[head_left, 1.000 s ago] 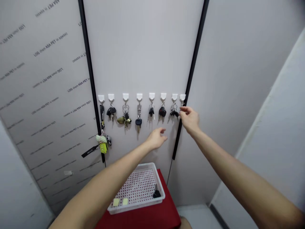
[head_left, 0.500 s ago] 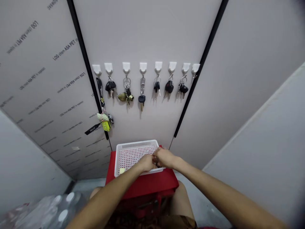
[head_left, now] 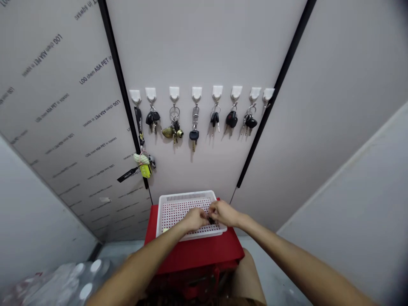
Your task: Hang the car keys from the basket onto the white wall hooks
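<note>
Both my hands meet over the white perforated basket (head_left: 178,198) that stands on a red stool (head_left: 197,255). My left hand (head_left: 195,219) and my right hand (head_left: 225,213) are curled together around a small dark key (head_left: 211,220) between their fingertips. On the wall above, a row of white hooks (head_left: 196,93) carries several key bunches (head_left: 194,127). The rightmost hook (head_left: 268,94) has nothing on it. A lanyard with a yellow tag (head_left: 144,163) dangles from the leftmost hook.
A black vertical strip (head_left: 117,80) and a second one (head_left: 270,102) run down the wall panels. A pale slip (head_left: 165,230) lies in the basket's near left corner. Clear plastic bottles (head_left: 79,276) lie on the floor at lower left. My knee (head_left: 245,276) shows below the stool.
A second ago my hands were up at the hooks, the right one at the rightmost hook. They dropped to the basket and now close together on a dark key; the view tilted down.
</note>
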The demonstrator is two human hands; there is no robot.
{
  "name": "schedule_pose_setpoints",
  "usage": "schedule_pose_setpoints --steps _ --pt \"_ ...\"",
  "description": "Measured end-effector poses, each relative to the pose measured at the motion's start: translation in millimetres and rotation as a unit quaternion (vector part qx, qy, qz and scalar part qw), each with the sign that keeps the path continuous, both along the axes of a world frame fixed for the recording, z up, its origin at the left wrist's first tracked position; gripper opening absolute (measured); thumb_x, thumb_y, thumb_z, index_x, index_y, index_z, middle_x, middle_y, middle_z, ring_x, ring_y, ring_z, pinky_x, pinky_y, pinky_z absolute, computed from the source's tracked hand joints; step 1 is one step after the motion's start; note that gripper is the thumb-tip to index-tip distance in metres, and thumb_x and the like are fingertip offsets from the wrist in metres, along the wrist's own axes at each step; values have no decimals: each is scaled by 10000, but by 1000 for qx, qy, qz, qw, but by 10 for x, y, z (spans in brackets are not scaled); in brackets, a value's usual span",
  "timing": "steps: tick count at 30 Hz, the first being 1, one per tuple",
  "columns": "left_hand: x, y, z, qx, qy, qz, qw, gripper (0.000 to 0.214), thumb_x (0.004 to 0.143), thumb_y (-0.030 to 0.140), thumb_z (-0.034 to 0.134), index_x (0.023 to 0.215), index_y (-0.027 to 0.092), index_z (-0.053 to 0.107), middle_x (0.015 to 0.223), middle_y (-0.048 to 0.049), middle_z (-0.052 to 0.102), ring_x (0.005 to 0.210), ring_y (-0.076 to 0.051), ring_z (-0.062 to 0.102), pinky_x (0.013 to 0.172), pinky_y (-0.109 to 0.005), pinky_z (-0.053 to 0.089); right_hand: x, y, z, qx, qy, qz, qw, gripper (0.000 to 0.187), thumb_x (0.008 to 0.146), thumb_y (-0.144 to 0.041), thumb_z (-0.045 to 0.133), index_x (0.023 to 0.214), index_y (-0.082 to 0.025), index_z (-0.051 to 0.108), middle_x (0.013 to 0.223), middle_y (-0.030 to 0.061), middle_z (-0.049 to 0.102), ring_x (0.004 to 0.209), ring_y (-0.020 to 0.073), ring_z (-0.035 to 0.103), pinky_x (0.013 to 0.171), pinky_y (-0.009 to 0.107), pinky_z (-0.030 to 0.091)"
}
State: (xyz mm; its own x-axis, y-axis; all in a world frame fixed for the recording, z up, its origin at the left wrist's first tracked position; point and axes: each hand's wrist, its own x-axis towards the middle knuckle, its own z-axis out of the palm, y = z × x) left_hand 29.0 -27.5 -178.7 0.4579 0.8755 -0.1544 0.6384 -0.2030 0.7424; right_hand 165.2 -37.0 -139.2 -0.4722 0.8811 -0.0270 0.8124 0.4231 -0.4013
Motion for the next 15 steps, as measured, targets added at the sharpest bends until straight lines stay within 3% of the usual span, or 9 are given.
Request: schedule_pose_setpoints --steps 6,11,15 --pt "182 88 444 -2 -273 21 962 262 596 145 476 853 113 515 852 -48 551 732 -95 479 674 -200 359 138 63 341 18 236 -101 966 159 655 -259 380 616 -140 477 547 -12 504 516 83 447 516 201 360" --pt "479 154 977 -48 -308 30 950 219 659 152 407 849 93 500 704 -38 550 554 -54 467 554 -179 372 362 144 744 102 381 -180 901 147 618 -279 435 593 -138 469 543 -15 489 523 79 455 533 211 372" --pt "794 250 1470 24 -315 13 949 283 659 166 413 932 108 461 693 -34 546 540 -57 476 515 -173 366 583 222 1279 163 492 -251 818 139 571 -276 482 580 -139 465 507 -33 478 462 63 452 466 196 373"
